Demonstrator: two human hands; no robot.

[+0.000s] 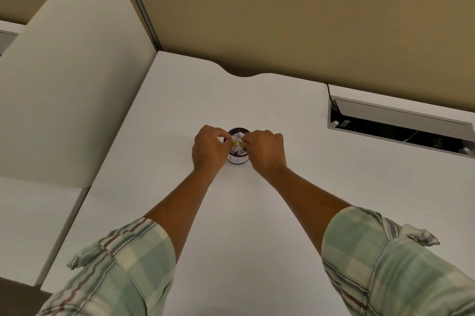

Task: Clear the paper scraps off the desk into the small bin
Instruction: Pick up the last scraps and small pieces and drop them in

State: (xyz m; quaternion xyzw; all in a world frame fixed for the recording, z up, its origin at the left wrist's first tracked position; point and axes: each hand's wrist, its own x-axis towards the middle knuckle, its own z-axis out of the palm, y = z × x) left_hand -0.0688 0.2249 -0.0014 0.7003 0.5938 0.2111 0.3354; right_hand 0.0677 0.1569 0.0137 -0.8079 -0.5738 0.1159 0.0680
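Observation:
A small dark round bin (pixel 238 161) with a white label stands in the middle of the white desk (pixel 257 213). Crumpled white and pale purple paper scraps (pixel 237 138) fill it to the rim. My left hand (pixel 208 148) is on the bin's left side, fingers pinched on a small yellow-green scrap (pixel 234 145) over the opening. My right hand (pixel 266 151) is on the bin's right side, fingertips pinched over the same spot; whether it grips a scrap is hidden by the fingers.
A tan partition wall (pixel 282 20) runs behind the desk. An open cable tray with a grey flap (pixel 401 122) is set into the desk at the right. A cream divider panel (pixel 64 97) stands at the left, with another desk surface below it.

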